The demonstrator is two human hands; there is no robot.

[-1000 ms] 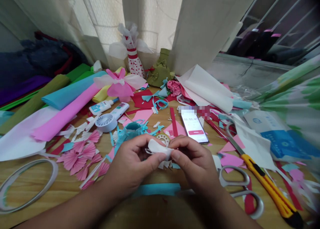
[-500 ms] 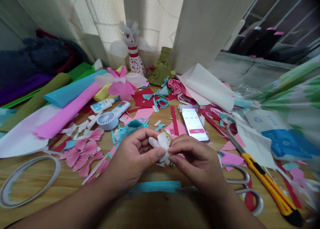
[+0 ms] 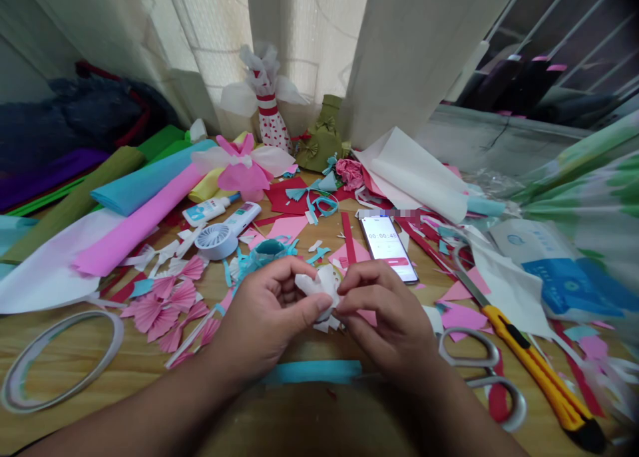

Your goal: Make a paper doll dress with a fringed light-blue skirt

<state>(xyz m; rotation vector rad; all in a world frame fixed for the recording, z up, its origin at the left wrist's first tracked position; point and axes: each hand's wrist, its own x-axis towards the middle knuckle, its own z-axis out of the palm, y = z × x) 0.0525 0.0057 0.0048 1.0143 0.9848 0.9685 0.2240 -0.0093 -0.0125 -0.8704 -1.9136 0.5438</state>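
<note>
Both my hands meet over the middle of a wooden table (image 3: 120, 370). My left hand (image 3: 267, 317) and my right hand (image 3: 389, 317) pinch a small crumpled white paper piece (image 3: 317, 285) between thumbs and fingers. White scraps (image 3: 327, 324) lie just under it. A blue paper strip (image 3: 312, 372) lies on the table below my wrists. Behind my left hand is a teal paper bundle (image 3: 262, 254).
A phone (image 3: 389, 246) with a running timer lies behind my right hand. Scissors (image 3: 479, 367) and a yellow utility knife (image 3: 534, 360) lie at right. Pink paper fans (image 3: 167, 301), a tape ring (image 3: 60, 364), a small white fan (image 3: 217, 239), glue (image 3: 207, 211) and crepe rolls (image 3: 134, 211) fill the left.
The white paper piece has been turned and bunched up between my fingers, from flat to crumpled. My hands have shifted slightly up and closer together.
</note>
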